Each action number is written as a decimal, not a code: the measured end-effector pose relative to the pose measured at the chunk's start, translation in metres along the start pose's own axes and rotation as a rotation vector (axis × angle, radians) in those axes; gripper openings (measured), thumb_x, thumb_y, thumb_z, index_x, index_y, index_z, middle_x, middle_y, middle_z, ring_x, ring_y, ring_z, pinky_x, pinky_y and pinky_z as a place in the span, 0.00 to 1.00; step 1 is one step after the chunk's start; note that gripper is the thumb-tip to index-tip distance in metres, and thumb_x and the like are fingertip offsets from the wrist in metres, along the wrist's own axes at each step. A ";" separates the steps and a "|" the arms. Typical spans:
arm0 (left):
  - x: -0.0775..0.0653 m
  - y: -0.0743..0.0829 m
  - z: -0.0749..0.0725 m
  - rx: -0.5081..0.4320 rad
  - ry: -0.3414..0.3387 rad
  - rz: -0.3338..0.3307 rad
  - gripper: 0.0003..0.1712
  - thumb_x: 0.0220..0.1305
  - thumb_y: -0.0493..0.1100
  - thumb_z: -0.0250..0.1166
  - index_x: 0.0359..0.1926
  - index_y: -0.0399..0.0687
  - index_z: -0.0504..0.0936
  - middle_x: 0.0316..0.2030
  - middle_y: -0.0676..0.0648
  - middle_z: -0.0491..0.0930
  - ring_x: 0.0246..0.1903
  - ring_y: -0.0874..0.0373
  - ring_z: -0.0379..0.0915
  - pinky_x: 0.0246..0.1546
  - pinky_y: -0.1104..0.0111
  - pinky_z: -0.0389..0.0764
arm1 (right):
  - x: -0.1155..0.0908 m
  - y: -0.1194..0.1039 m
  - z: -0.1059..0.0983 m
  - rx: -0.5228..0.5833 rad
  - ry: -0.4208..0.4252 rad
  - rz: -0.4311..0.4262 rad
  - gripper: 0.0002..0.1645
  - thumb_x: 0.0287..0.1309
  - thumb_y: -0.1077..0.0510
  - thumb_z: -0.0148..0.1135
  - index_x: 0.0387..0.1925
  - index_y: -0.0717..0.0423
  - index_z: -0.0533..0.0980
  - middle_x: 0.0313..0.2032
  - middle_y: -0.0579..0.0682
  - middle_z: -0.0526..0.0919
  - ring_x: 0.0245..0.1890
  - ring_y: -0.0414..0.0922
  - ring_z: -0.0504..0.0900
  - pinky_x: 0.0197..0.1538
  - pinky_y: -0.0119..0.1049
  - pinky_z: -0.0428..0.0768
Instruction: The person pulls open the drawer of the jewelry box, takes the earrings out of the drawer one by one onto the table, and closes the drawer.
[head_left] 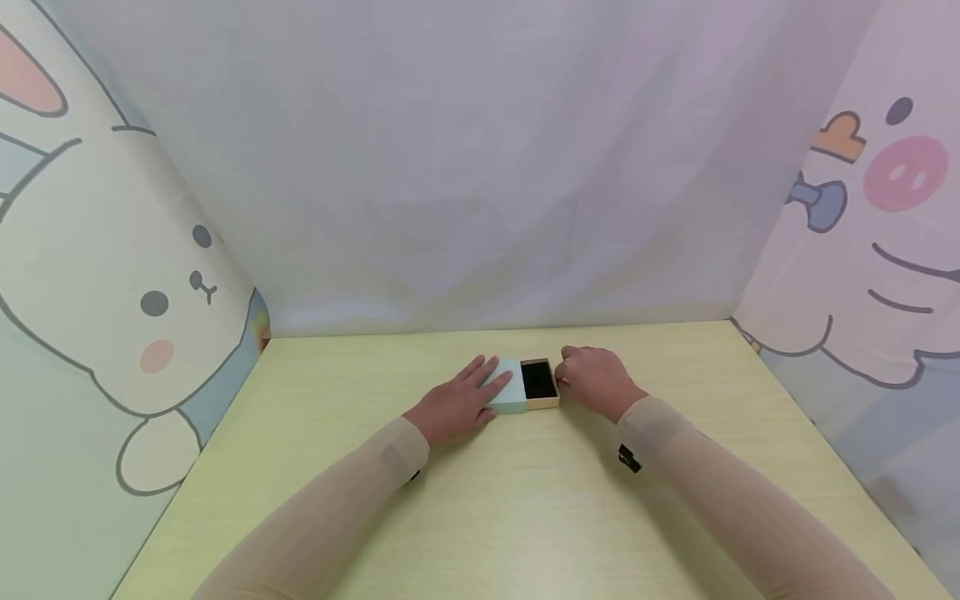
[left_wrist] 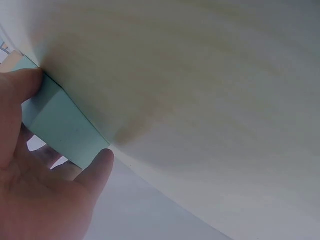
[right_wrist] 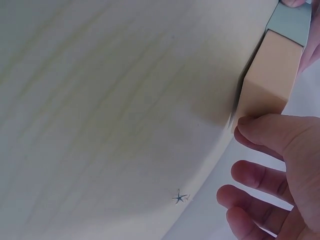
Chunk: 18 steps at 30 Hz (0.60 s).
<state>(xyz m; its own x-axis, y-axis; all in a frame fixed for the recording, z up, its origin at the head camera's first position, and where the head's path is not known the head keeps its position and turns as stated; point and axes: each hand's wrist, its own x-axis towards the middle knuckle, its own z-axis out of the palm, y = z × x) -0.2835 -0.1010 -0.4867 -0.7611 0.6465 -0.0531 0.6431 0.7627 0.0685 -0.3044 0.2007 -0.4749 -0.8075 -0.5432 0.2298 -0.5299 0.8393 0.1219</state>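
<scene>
A pale mint-green box sleeve [head_left: 508, 398] lies on the table with a peach drawer [head_left: 542, 403], dark inside, slid part way out to the right. My left hand [head_left: 459, 405] holds the sleeve, its fingers spread over the top and the thumb against the near side. At the drawer's right end, my right hand [head_left: 595, 379] pinches the edge between thumb and index finger. Its other fingers are bent and touch nothing, as the right wrist view shows. On the table near this hand lies a small blue star-shaped piece [right_wrist: 180, 197]; in the head view it is not visible.
The light wooden table [head_left: 360, 508] reaches back to a pale curtain [head_left: 480, 183]. Cartoon-printed cloths hang on both sides, a rabbit [head_left: 112, 300] at left and a pig-nosed figure [head_left: 847, 283] at right. A black strap piece [head_left: 628, 458] shows under the right sleeve cuff.
</scene>
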 end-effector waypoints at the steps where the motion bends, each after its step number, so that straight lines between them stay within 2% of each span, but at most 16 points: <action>1: 0.000 0.000 0.000 0.001 -0.001 0.000 0.42 0.94 0.56 0.61 0.98 0.58 0.58 0.97 0.41 0.54 0.97 0.39 0.50 0.84 0.50 0.83 | 0.000 0.000 0.000 0.001 0.000 -0.001 0.07 0.68 0.61 0.84 0.33 0.46 0.97 0.27 0.45 0.78 0.23 0.39 0.70 0.28 0.36 0.82; 18: 0.001 0.000 0.001 0.006 0.001 0.006 0.42 0.94 0.56 0.62 0.97 0.57 0.59 0.97 0.40 0.55 0.97 0.38 0.51 0.85 0.50 0.82 | 0.003 -0.004 0.000 0.009 0.008 -0.008 0.09 0.69 0.61 0.83 0.32 0.45 0.96 0.27 0.45 0.78 0.22 0.39 0.70 0.28 0.35 0.80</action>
<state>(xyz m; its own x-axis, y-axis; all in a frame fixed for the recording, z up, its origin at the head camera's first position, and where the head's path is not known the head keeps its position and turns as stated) -0.2845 -0.1002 -0.4876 -0.7576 0.6506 -0.0516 0.6477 0.7593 0.0630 -0.3043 0.1960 -0.4749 -0.8012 -0.5495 0.2369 -0.5385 0.8348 0.1151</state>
